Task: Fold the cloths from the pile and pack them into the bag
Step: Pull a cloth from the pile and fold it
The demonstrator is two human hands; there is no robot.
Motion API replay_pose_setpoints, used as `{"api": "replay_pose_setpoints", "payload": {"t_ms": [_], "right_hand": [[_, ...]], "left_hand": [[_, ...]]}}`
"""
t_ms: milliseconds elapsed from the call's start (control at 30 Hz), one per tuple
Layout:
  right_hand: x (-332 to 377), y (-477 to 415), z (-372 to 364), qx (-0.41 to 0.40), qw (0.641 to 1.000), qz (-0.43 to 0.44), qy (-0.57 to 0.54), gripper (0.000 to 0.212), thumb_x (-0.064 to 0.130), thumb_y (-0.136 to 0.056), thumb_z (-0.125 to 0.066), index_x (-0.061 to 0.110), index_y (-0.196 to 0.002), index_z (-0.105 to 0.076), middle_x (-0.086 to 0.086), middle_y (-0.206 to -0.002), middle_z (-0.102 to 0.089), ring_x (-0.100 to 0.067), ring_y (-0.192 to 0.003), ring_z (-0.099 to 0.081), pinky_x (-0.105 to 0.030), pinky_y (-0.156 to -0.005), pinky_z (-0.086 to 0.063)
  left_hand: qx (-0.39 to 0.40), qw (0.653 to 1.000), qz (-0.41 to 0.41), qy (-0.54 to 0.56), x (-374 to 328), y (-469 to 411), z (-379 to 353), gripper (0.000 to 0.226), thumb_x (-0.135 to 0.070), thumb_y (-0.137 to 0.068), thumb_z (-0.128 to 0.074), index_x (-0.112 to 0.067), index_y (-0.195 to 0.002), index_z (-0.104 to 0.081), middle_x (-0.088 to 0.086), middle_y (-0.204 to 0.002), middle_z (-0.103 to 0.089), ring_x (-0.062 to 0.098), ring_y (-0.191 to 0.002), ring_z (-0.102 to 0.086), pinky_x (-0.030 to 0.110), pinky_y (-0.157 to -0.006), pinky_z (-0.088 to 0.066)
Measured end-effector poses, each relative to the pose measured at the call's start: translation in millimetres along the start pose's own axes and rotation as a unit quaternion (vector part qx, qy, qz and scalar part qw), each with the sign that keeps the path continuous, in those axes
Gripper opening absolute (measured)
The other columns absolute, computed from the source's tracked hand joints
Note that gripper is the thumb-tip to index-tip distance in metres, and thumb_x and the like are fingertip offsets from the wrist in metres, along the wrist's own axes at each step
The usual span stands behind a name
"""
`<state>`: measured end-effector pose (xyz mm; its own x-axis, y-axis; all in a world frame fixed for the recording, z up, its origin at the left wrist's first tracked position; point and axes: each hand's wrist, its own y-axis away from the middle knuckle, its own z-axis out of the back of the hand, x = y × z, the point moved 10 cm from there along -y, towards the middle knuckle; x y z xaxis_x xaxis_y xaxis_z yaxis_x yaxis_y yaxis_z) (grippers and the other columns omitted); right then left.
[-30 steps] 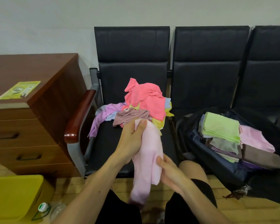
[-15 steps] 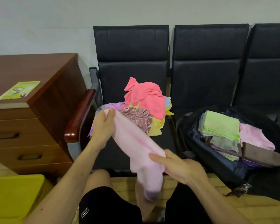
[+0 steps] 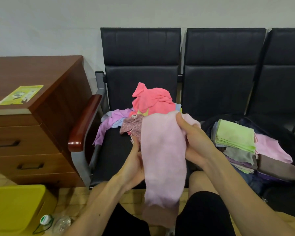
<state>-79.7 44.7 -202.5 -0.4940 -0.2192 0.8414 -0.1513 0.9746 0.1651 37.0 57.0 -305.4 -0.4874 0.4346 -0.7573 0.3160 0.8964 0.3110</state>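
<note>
- Between the knees, in front of the pile [image 3: 150,109], a pale pink cloth [image 3: 163,157] hangs with its long axis running down toward the floor.
- Right hand [image 3: 196,142] is closed on the cloth's upper right edge, thumb on the near face and fingers curled behind, right of the pile.
- Left hand [image 3: 133,166] grips the cloth's left edge lower down, below the pile; its fingers are mostly hidden behind the fabric, so only a pinch along that edge can be made out.
- Cloth lies between the two hands, touching both, its lower end hanging free beneath them, clear of the seat [image 3: 112,155].
- Bag [image 3: 283,198] sits open on the next seat, right of the pile, with folded cloths already stacked inside, a green one [image 3: 235,135] on top.
- Relation that counts: the bag lies on the right hand's side, so that hand is the nearer one for packing.
- Judgement: the cloth looks folded once lengthwise; another fold across its long axis seems needed before it would match the stack.
- Pile remains sizeable, so the task looks well short of done.
</note>
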Motion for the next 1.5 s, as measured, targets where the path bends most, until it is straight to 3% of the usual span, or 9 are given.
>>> {"api": "replay_pose_setpoints", "payload": {"t_ms": [200,367,533,700,933,1100,1200,1267,1500], "right_hand": [[7.9,-12.5,31.5,-0.094,0.989,0.042,0.108,0.014,0.031,-0.098,-0.058,0.023,-0.105,-0.066,0.002,-0.100,-0.074,-0.011,-0.093,-0.070,-0.025,-0.070,-0.057],[-3.2,-23.0,57.9,-0.145,0.987,0.032,0.068,0.028,0.035,-0.096,-0.060,0.017,-0.117,-0.066,-0.009,-0.117,-0.070,-0.024,-0.109,-0.067,-0.038,-0.087,-0.056],[-99.7,5.3,33.9,0.004,0.992,-0.125,-0.024,0.079,0.062,-0.053,-0.088,0.017,-0.114,-0.067,-0.009,-0.114,-0.073,-0.025,-0.103,-0.071,-0.042,-0.086,-0.058],[-123.7,23.6,23.0,0.120,0.966,-0.194,-0.119,0.078,0.027,-0.076,-0.084,0.002,-0.141,-0.050,-0.022,-0.146,-0.048,-0.035,-0.138,-0.044,-0.046,-0.120,-0.024],[-106.1,3.8,61.9,0.006,0.990,-0.138,0.009,0.044,0.004,-0.078,-0.076,-0.003,-0.120,-0.065,-0.025,-0.122,-0.066,-0.035,-0.105,-0.066,-0.043,-0.091,-0.053],[-73.7,-3.0,80.0,-0.097,0.974,-0.040,0.202,0.027,0.013,-0.087,-0.074,0.009,-0.087,-0.046,-0.014,-0.082,-0.053,-0.018,-0.067,-0.053,-0.024,-0.053,-0.040],[-45.1,-6.9,75.9,-0.115,0.957,0.023,0.265,0.021,0.020,-0.088,-0.074,0.013,-0.097,-0.056,-0.022,-0.084,-0.057,-0.028,-0.068,-0.054,-0.031,-0.058,-0.044],[-25.2,-8.5,63.6,-0.086,0.938,0.077,0.325,0.019,0.024,-0.088,-0.073,0.026,-0.105,-0.066,-0.028,-0.089,-0.066,-0.043,-0.075,-0.061,-0.045,-0.066,-0.052],[18.0,-10.7,33.6,-0.001,0.894,0.161,0.418,0.039,0.012,-0.083,-0.078,0.027,-0.117,-0.068,0.010,-0.105,-0.074,-0.009,-0.096,-0.071,-0.037,-0.089,-0.059]], "left_hand": [[0.087,0.977,0.020,-0.195,15.4,9.8,-1.3,0.051,-0.047,-0.074,-0.083,-0.007,-0.105,-0.075,0.011,-0.108,-0.075,0.022,-0.101,-0.071,0.034,-0.087,-0.055],[0.047,0.981,-0.016,-0.189,-1.8,14.6,0.8,0.029,-0.020,-0.086,-0.076,0.003,-0.104,-0.074,0.022,-0.105,-0.073,0.028,-0.091,-0.073,0.035,-0.077,-0.058],[-0.021,0.994,-0.051,-0.098,-30.0,7.8,4.7,0.034,-0.020,-0.084,-0.068,-0.001,-0.112,-0.071,0.022,-0.109,-0.073,0.029,-0.098,-0.073,0.033,-0.075,-0.060],[-0.073,0.982,-0.051,-0.168,-33.4,5.6,16.2,0.051,-0.031,-0.076,-0.078,0.001,-0.114,-0.067,0.017,-0.106,-0.074,0.029,-0.100,-0.072,0.035,-0.077,-0.056],[-0.113,0.968,-0.102,-0.198,-54.1,7.0,26.3,0.017,-0.018,-0.090,-0.070,-0.003,-0.097,-0.073,0.015,-0.093,-0.076,0.026,-0.086,-0.074,0.035,-0.072,-0.059],[-0.131,0.964,-0.064,-0.224,-51.3,-0.3,48.0,0.035,-0.028,-0.082,-0.079,-0.010,-0.110,-0.071,0.012,-0.104,-0.076,0.029,-0.100,-0.072,0.045,-0.089,-0.057],[-0.047,0.968,0.072,-0.235,-26.6,-0.2,44.9,0.074,-0.029,-0.062,-0.093,-0.011,-0.127,-0.062,0.013,-0.117,-0.072,0.030,-0.107,-0.070,0.046,-0.094,-0.055],[-0.007,0.967,0.085,-0.240,-27.6,0.3,36.9,0.062,-0.018,-0.069,-0.090,-0.008,-0.125,-0.065,0.014,-0.117,-0.072,0.029,-0.108,-0.069,0.041,-0.092,-0.057],[-0.045,0.958,0.048,-0.280,-67.6,-4.5,36.9,0.055,-0.021,-0.068,-0.081,-0.005,-0.118,-0.063,0.007,-0.102,-0.077,0.019,-0.090,-0.074,0.030,-0.073,-0.061]]}}
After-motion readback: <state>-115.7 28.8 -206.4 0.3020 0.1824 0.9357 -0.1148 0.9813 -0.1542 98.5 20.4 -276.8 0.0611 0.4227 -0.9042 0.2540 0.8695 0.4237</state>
